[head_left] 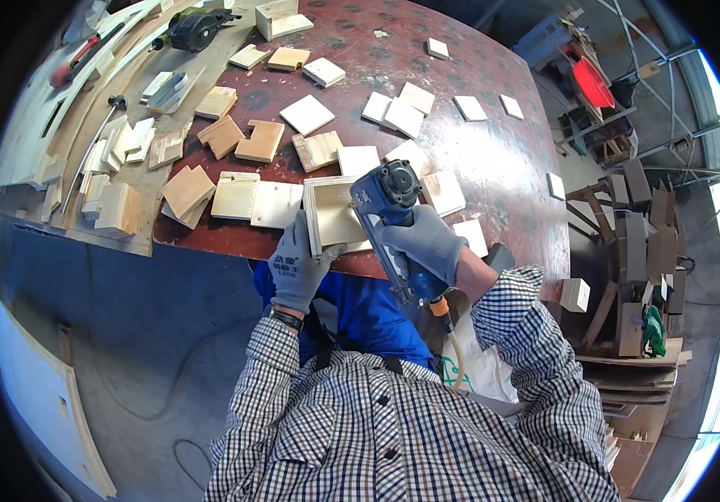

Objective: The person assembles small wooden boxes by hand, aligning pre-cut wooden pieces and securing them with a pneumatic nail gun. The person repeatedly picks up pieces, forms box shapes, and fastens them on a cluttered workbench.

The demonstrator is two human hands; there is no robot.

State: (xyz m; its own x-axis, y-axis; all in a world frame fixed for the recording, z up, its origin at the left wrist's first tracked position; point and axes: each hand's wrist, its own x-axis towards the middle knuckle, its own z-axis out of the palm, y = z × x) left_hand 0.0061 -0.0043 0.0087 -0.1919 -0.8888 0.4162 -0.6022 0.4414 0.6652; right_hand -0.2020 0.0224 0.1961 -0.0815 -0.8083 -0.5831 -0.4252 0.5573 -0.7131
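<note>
My left hand [297, 268], in a grey work glove, grips the near left corner of a small open wooden box [311, 219] at the table's front edge. My right hand [428, 243], gloved alike, is wrapped round the handle of a blue pneumatic nail gun [386, 191]. The nailer lies over the box's right side and hides that part; whether its nose touches the wood I cannot tell. An orange fitting [439, 307] joins its lower end to a pale air hose [458, 351]. Beside the box's left wall lies a flat wooden piece [276, 205].
Square wooden pieces [308, 115] are scattered over the dark red table [494, 184]. Notched blocks [260, 140] lie at left. A plywood bench [138, 234] adjoins, with a hammer [115, 103] and a circular saw [195, 29]. Stacked boards [632, 243] stand at right.
</note>
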